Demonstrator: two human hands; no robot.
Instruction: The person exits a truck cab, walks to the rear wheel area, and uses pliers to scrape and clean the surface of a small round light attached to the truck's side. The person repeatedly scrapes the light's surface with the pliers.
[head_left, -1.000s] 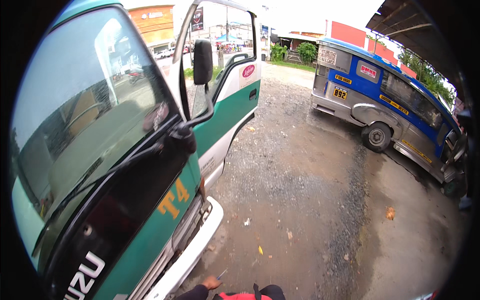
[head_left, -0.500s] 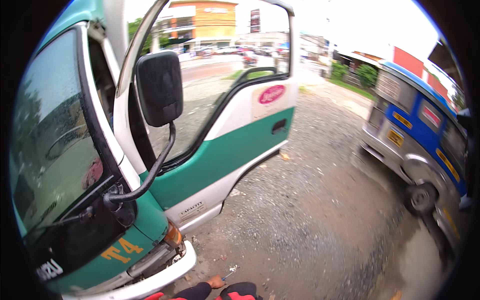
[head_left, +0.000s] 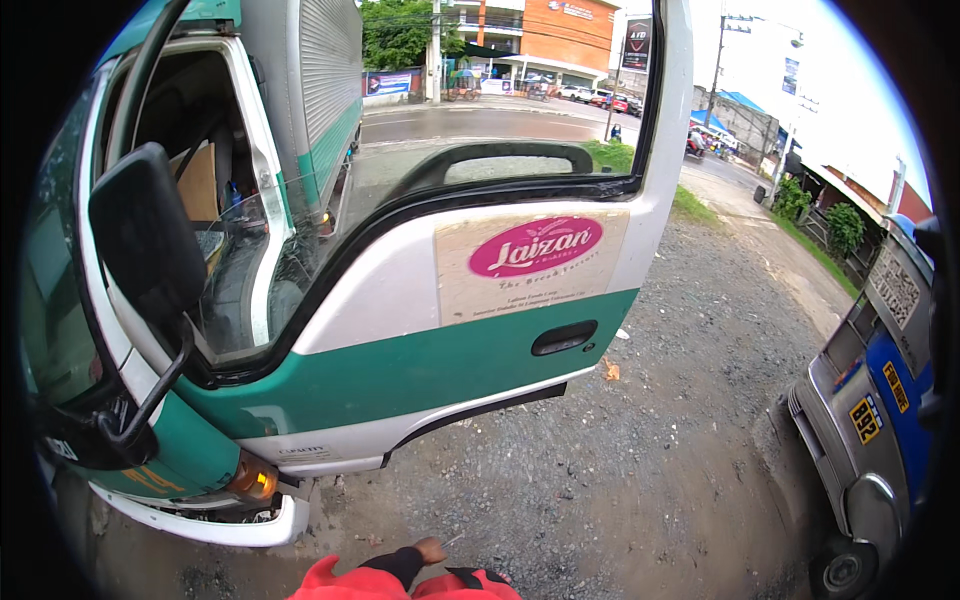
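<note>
My left hand (head_left: 430, 550) shows at the bottom centre, closed on a slim tool (head_left: 452, 540), which is faint against the ground. It is low in front of the open, white-and-green truck door (head_left: 430, 370). Left of the door are the black side mirror (head_left: 145, 225) on its bent arm, the cab opening (head_left: 185, 125) and the white front bumper (head_left: 200, 525) with an amber lamp (head_left: 258, 478) above it. I cannot see my right hand.
A blue-and-silver jeepney (head_left: 885, 430) stands at the right. Gravel and damp dirt ground (head_left: 610, 480) lies between the vehicles. Behind are the truck's cargo box (head_left: 315, 80), a wet road (head_left: 460, 122), an orange building (head_left: 560, 45) and roadside greenery (head_left: 845, 230).
The view has swung left and moved nearer the truck door, so the cab opening and cargo box now show and the jeepney sits farther right. My left hand still holds the tool.
</note>
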